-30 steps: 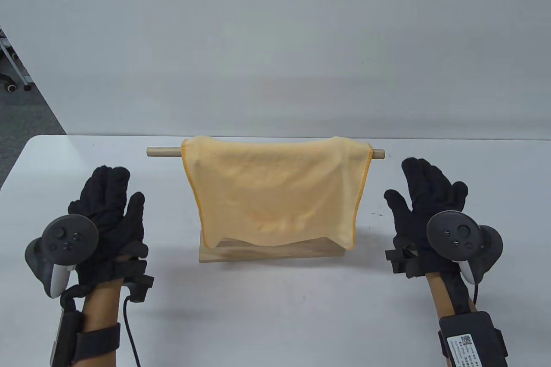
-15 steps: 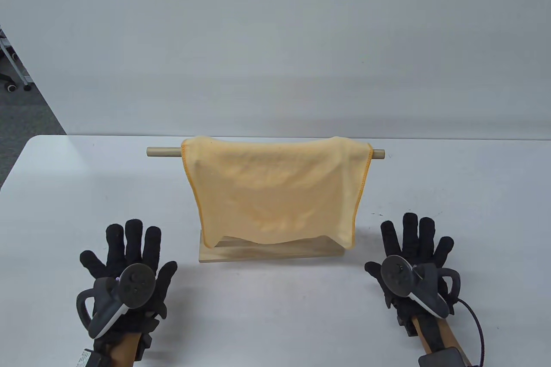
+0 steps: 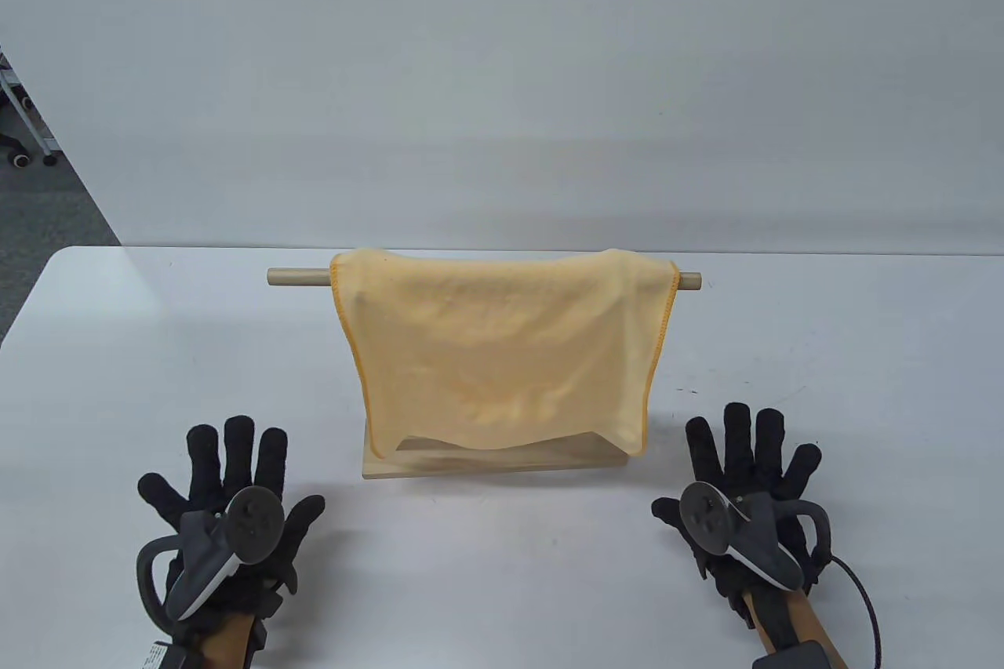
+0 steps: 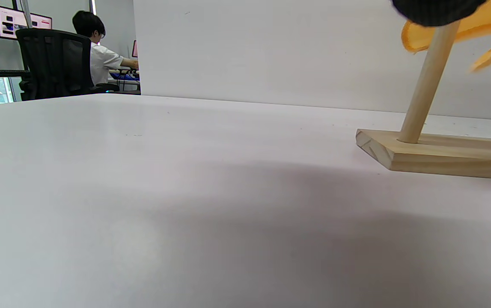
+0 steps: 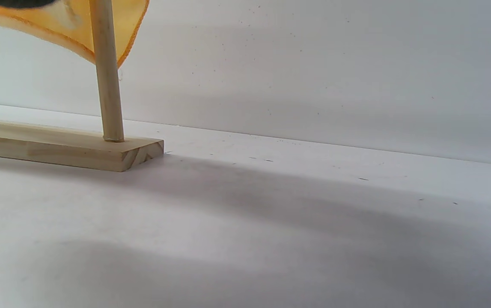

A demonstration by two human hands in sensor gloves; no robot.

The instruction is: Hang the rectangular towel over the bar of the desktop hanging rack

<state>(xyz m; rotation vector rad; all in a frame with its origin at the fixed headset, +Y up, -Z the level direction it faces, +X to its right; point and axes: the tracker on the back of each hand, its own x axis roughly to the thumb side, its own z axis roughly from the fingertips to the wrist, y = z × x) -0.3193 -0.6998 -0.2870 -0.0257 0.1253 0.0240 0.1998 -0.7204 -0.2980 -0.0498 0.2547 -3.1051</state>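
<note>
Hands first: left hand (image 3: 227, 500) lies flat on the table (image 3: 502, 567) near the front edge, palm down, fingers spread, gripping nothing; right hand (image 3: 741, 492) mirrors it on the other side, also flat, spread and empty. Both sit apart from the rack, one off each end of the wooden base (image 3: 486, 459). Base lies flat on the table between and just beyond the hands; wrist views show an upright post (image 4: 425, 85) socketed into each end of it. Towel (image 3: 502, 355), yellow with orange stitched edge, hangs draped over the bar (image 3: 296, 277), front flap reaching down to just above the base, lower edge wavy. Bar ends stick out bare on both sides, more on the left. Plain grey wall (image 3: 502, 73) behind.
</note>
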